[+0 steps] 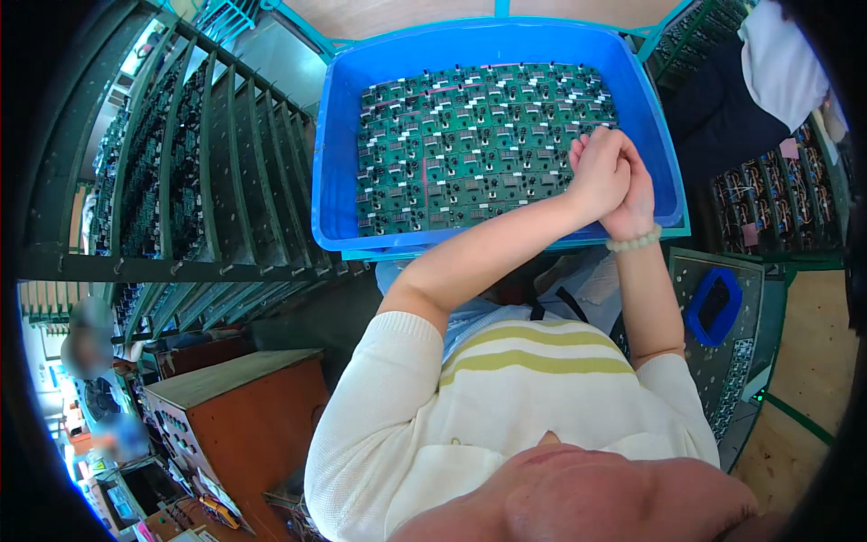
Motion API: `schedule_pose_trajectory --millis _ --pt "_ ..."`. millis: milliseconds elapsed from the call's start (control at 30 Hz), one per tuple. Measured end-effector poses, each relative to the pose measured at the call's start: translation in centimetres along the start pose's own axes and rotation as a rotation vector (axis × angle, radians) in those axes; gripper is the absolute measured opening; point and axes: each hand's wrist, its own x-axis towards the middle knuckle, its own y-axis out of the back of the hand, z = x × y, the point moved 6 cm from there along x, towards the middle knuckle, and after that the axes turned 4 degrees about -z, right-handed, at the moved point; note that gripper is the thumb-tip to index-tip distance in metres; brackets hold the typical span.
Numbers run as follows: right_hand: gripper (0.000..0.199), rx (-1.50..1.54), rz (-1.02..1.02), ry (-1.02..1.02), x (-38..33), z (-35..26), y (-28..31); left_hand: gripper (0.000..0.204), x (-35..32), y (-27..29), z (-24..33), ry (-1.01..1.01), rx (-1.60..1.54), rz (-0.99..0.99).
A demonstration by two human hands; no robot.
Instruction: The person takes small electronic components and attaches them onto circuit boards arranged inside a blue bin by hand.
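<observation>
My left hand (600,176) and my right hand (639,197) are clasped together, fingers curled and pressed against each other. They hover over the right-hand part of a large blue plastic bin (321,172). Whether anything small lies between the palms is hidden. A pale beaded bracelet (634,240) circles my right wrist. Rows of green circuit boards (479,149) fill the bin, packed side by side with small black and white parts facing up. Thin pink strips show between some boards. My hands cover a few boards near the bin's right wall.
To the left stands a dark slotted rack (230,163) holding more boards. An orange-brown cabinet (257,397) is at lower left. On the right, a small blue tray (713,307) rests on a grey surface, and another person's white sleeve (784,63) appears above stacked boards.
</observation>
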Motion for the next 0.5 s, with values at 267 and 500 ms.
schedule_pose_trajectory --millis 267,500 --pt "0.028 0.180 -0.031 0.014 0.4 1.9 0.9 0.009 1.9 5.3 -1.2 -0.340 -0.879 -0.368" --pt "0.024 0.394 -0.164 -0.036 -0.1 1.3 1.9 0.021 0.5 5.7 0.0 -0.586 -1.034 -0.314"
